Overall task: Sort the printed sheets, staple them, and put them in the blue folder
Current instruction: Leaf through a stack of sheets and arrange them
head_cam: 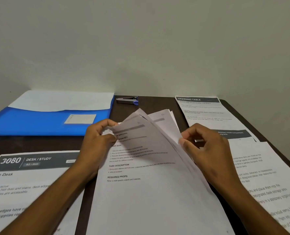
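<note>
Sorting still under way, nothing visibly stapled. At 6 o'clock, thin matte printed sheets [151, 192] fanned up off the dark worktop [124, 116]; left hand [96, 143] pinching the top corner, fingers curled; right hand [207, 150] pinching lifted leaves at the right edge. At 8 o'clock, "Desk/Study" pile [27, 180]; at 3, more pages [268, 175]. Farther off, at 10, glossy blue folder [44, 122], seemingly open; at 12, small metal stapler [127, 100].
</note>
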Demonstrator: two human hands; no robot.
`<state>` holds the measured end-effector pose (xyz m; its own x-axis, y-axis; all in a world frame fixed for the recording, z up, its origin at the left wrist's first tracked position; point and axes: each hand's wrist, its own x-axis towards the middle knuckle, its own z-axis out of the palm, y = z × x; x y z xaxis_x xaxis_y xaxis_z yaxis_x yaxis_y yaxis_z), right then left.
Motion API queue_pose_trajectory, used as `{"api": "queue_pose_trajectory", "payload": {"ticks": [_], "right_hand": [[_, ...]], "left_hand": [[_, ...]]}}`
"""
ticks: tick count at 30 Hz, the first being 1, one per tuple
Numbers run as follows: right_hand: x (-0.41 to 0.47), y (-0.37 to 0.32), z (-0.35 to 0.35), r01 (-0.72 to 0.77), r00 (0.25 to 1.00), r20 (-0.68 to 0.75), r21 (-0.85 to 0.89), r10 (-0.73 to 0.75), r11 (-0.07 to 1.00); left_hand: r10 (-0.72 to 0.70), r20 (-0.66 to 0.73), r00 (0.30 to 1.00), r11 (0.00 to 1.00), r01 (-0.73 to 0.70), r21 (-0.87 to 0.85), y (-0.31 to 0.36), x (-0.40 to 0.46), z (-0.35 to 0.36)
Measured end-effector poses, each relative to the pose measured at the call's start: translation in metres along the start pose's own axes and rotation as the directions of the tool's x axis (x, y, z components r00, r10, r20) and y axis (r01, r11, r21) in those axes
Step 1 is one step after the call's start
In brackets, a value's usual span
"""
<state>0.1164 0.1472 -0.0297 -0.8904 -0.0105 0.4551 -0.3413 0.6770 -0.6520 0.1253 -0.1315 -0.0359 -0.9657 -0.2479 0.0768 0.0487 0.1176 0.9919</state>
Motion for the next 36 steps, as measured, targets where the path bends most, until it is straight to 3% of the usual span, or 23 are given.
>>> {"api": "queue_pose_trajectory", "payload": {"ticks": [4,7,10,15,19,21,23,25,30,36], "right_hand": [[0.001,-0.010,-0.011,0.004,0.997,0.073,0.283,-0.026,0.959],[-0.003,-0.026,-0.019,-0.059,0.965,0.244,0.559,-0.097,0.827],[-0.008,-0.033,-0.019,-0.157,0.906,0.403,0.602,-0.129,0.783],[-0.012,-0.033,-0.019,-0.145,0.813,0.521,0.614,-0.261,0.776],[-0.009,-0.036,-0.022,-0.208,0.862,0.465,0.687,-0.200,0.697],[-0.004,-0.029,-0.020,-0.155,0.938,0.339,0.602,-0.076,0.783],[0.002,-0.014,-0.016,-0.067,0.991,0.127,0.279,0.033,0.958],[0.005,0.000,-0.013,-0.090,0.995,0.039,0.033,0.089,0.995],[0.004,0.008,-0.004,-0.125,0.985,0.128,0.035,0.119,0.992],[0.001,0.004,0.000,-0.167,0.983,0.102,0.137,0.153,0.977]], "left_hand": [[-0.054,-0.023,0.998,0.998,0.053,-0.038,-0.001,0.001,0.001],[-0.075,-0.040,0.996,0.997,0.073,-0.037,0.000,0.000,0.002],[-0.023,-0.022,0.999,0.999,0.024,0.026,-0.003,0.002,0.000],[0.106,0.030,0.994,0.992,-0.108,0.072,-0.009,0.006,-0.004],[0.095,0.020,0.995,0.995,-0.095,0.041,-0.008,0.006,-0.004],[0.071,0.000,0.997,0.997,-0.071,0.010,-0.009,0.004,-0.003],[0.068,-0.007,0.998,0.998,-0.068,0.004,-0.007,0.001,-0.001],[0.070,-0.004,0.998,0.997,-0.070,-0.022,-0.006,0.001,-0.002],[0.181,0.072,0.981,0.979,-0.187,0.082,-0.009,0.011,-0.013],[0.222,0.067,0.973,0.971,-0.227,0.078,-0.009,0.012,-0.013]]}}
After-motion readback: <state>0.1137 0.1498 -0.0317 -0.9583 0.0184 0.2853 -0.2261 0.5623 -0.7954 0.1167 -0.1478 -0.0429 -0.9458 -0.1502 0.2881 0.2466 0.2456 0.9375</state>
